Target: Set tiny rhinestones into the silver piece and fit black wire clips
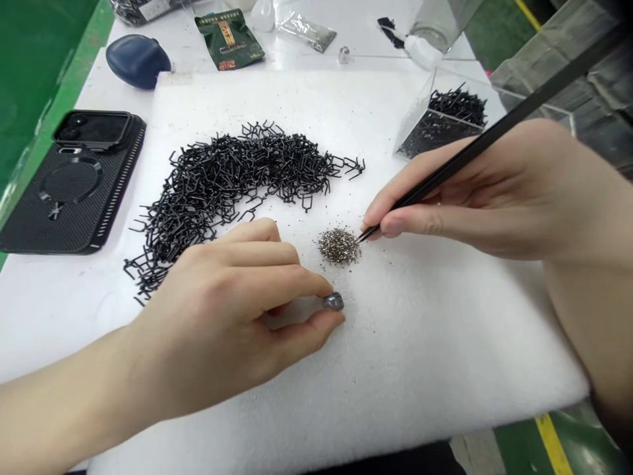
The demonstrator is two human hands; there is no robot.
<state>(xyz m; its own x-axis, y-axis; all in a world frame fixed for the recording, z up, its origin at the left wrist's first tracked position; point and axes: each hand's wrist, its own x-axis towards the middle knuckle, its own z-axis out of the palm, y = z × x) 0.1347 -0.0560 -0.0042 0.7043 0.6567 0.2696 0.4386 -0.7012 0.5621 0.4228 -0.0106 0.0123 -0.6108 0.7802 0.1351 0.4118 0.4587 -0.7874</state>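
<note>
My left grip [217,310] is narrow, thumb and fingertips pinching a small dark grey metal bead [333,302] just above a white foam pad [395,369]. I can't tell exactly what the bead is. My right grip [467,198] is also narrow, holding a long thin black pointed rod [494,135] like a pen, its fine tip right at the edge of a small heap of glittery grey granules [339,246]. That heap sits on the pad between my hands, with a few loose grains around it. Just beyond my left hand, partly under it, lies a curved pile of bent black wire staples [232,185]. Upper right, a clear acrylic box [420,125] holds more black staples. On the white tabletop [113,89] left of the pad are a phone in a black ribbed case [74,181] and a rounded navy case [138,61]. Past the pad's far edge lie a green foil packet [230,39] and a small clear bag of grey powder [306,30].
</note>
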